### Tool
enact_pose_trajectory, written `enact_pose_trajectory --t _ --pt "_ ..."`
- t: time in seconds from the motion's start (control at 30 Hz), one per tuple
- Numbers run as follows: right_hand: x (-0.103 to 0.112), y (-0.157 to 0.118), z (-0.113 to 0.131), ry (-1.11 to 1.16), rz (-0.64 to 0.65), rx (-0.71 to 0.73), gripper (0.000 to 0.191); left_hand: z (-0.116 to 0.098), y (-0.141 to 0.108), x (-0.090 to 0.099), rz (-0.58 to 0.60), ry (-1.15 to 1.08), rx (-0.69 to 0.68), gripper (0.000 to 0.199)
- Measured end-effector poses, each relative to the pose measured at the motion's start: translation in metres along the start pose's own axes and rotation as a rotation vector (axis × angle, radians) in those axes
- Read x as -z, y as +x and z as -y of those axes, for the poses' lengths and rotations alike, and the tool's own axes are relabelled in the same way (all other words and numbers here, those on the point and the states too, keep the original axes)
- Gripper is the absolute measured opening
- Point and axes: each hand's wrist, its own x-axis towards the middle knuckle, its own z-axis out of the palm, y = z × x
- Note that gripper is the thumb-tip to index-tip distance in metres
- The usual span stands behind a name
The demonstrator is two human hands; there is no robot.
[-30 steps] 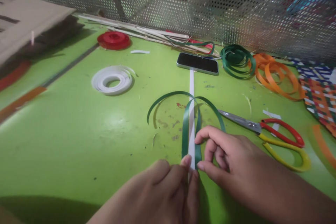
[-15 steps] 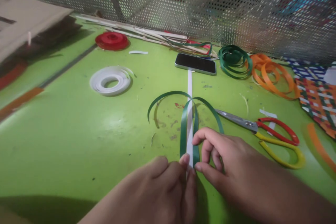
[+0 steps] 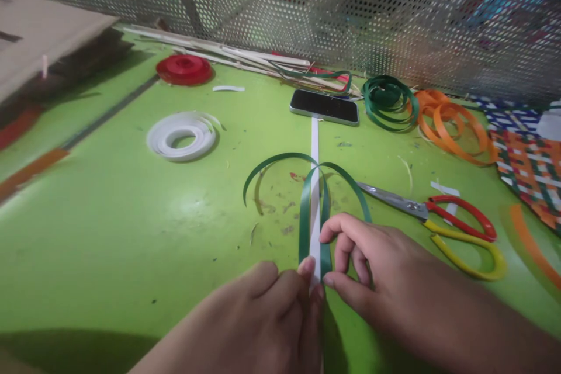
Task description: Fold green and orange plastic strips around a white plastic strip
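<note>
My left hand (image 3: 280, 310) is closed at the near end of a white strip (image 3: 315, 198), pinching it between thumb and fingers. A green strip (image 3: 304, 216) is bent into a loop around the white one, its two legs running down to my fingers and its tails curling out left and right. My right hand (image 3: 368, 263) is beside them on the right, fingers curved and apart, index tip and thumb tip at the green leg's edge. The white strip's far end reaches a phone (image 3: 324, 106) lying on the table.
Scissors (image 3: 421, 210) with red and yellow handles lie right of the strips. Rolls of white (image 3: 182, 155), red (image 3: 184, 69), green (image 3: 381, 123) and orange strip (image 3: 442, 117) sit around. A woven piece (image 3: 526, 158) is at right, cardboard (image 3: 52, 23) at left, perforated metal mesh (image 3: 245, 6) behind.
Both hands and the strips keep almost the same pose. The whole scene has shifted slightly left in view.
</note>
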Motion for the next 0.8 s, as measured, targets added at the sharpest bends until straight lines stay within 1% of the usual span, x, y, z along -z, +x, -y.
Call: enact_pose_trajectory --t 0.17,0.33,0.43,0.6,0.8 --pt "0.0041 0.0016 -0.0035 0.038 0.044 0.030 0.031 0.0016 -0.0028 -0.0010 0.045 0.010 -0.009 0.025" --pt "0.0033 -0.0022 -0.0019 0.039 0.046 0.004 0.030 -0.0003 -0.0059 -0.0043 0.033 0.001 -0.028 0.026" --pt "0.0039 -0.0004 0.0007 0.046 0.053 0.005 0.027 -0.0015 -0.0071 -0.0054 0.054 -0.017 -0.029 0.026" --pt "0.0064 0.0060 0.0030 0.058 0.050 -0.010 0.027 -0.0025 -0.0076 -0.0036 0.027 0.018 -0.015 0.023" --pt "0.0103 0.0034 0.0053 0.116 0.066 -0.043 0.028 -0.0016 -0.0044 -0.0047 0.009 0.021 -0.013 0.022"
